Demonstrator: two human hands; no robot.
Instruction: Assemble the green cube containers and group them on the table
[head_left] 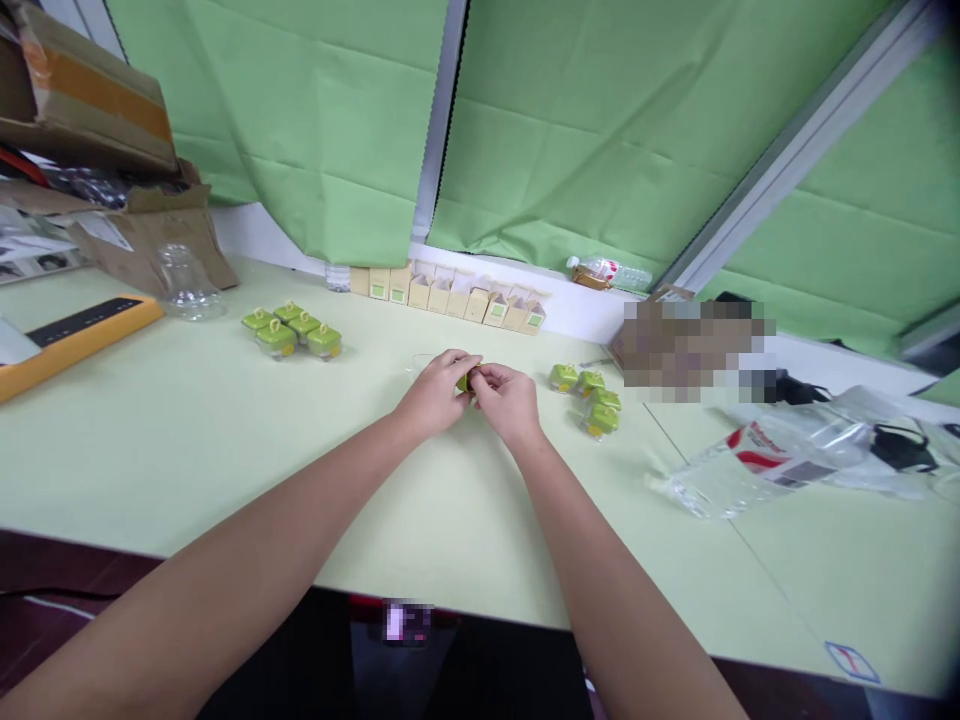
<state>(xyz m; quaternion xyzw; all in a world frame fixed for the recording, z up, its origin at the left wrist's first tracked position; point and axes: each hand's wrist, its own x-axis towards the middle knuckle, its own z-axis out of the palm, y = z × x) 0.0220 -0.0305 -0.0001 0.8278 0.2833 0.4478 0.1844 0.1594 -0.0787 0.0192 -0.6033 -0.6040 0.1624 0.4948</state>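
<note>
My left hand and my right hand meet over the middle of the table, fingertips closed around a small green object. Fingers cover most of it; a green face and a dark part show between them. To the left stand several small clear boxes with green lids, each lid bearing a pale yellow loop. More green-lidded boxes are grouped to the right of my right hand. Just left of my left hand, a thin clear piece lies on the table, too faint to name.
A row of small cardboard boxes lines the back wall. At left are a clear plastic bottle, an orange-edged device and cardboard cartons. A large clear bottle lies at right. Another small bottle rests on the ledge.
</note>
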